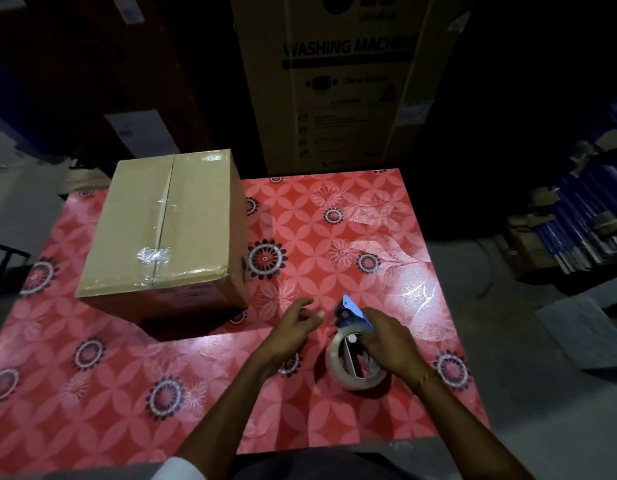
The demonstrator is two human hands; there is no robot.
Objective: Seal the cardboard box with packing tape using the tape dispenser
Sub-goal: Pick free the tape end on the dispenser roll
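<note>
A brown cardboard box (168,230) stands on the left half of the red flowered table (334,230). Its top flaps are closed, and clear tape lies along the centre seam and the near edge. The tape dispenser (352,344), blue at its head with a roll of clear tape, rests on the table to the right of the box. My right hand (390,344) grips the dispenser from above. My left hand (296,327) hovers just left of the dispenser's head, fingers apart, holding nothing. Both hands are well clear of the box.
A tall washing machine carton (341,81) stands behind the table. Dark boxes with white labels (137,129) are stacked at the back left. Piles of blue flat items (584,216) lie on the floor at the right. Grey floor surrounds the table on the right.
</note>
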